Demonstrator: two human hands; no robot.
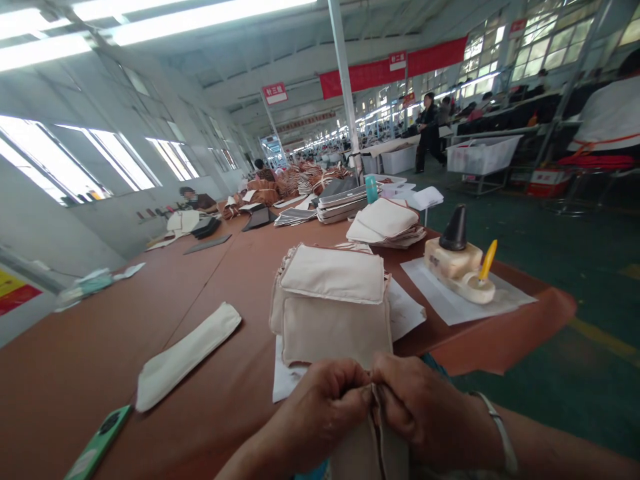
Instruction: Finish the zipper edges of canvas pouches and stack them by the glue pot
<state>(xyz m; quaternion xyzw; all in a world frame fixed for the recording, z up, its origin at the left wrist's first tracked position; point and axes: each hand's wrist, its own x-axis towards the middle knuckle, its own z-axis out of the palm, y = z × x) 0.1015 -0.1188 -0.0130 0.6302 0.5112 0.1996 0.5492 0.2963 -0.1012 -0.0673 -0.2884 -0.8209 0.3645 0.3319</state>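
Observation:
My left hand and my right hand meet at the bottom of the view, both pinching the stitched upper edge of a cream canvas piece. Its lower part runs out of view. Just beyond my fingers, a padded cream canvas bag with a flap stands on white paper. A long cream fabric strip lies to the left, and a phone in a green case lies near the table's front edge.
The long brown table carries stacked cream and grey bag panels. To the right, a cream block with a black cone and yellow-handled tool stands on paper. Co-workers, white bins and brown material fill the workshop beyond.

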